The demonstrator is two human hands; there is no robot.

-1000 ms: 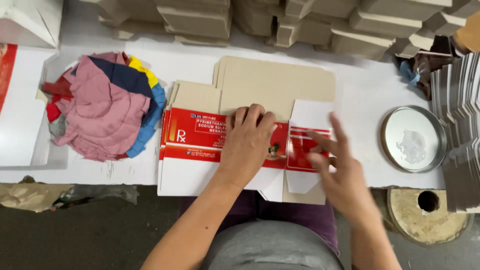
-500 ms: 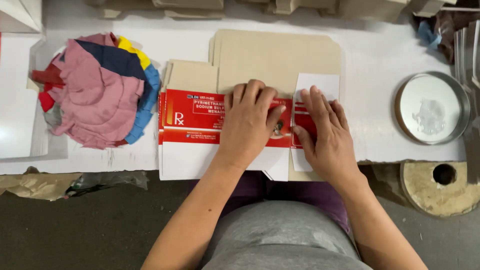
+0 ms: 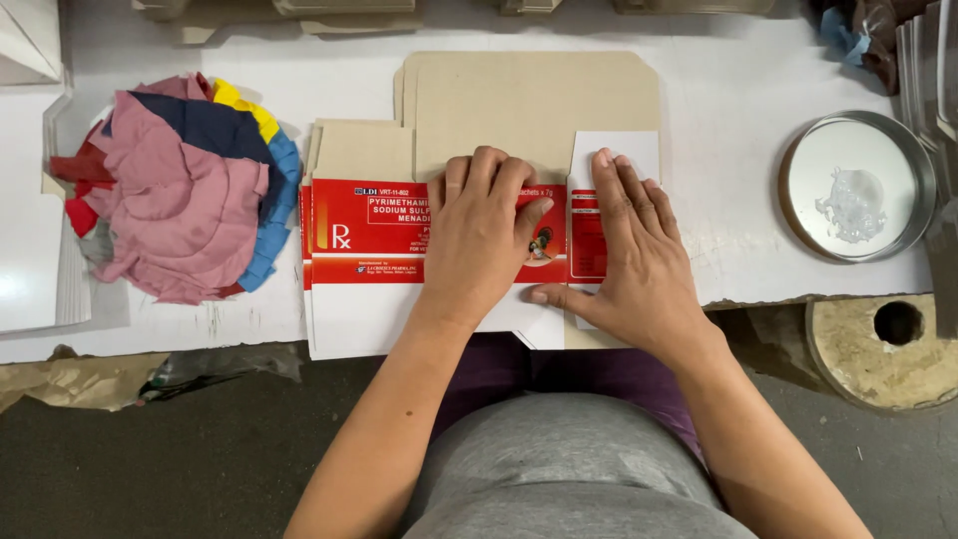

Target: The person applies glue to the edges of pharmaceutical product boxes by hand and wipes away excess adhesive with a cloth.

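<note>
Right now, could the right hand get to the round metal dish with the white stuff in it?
Probably yes: the right hand lies flat on the carton, and only bare white tabletop separates it from the dish.

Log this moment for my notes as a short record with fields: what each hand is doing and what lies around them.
left hand: flat, palm down on the red and white carton
right hand: flat on the carton's right flap, thumb pointing left
carton: unfolded, lying on plain card blanks
left of carton: heap of cloth scraps, pink, navy, blue, yellow, red
right of carton: round metal dish with a whitish blob
surface: white table
</note>
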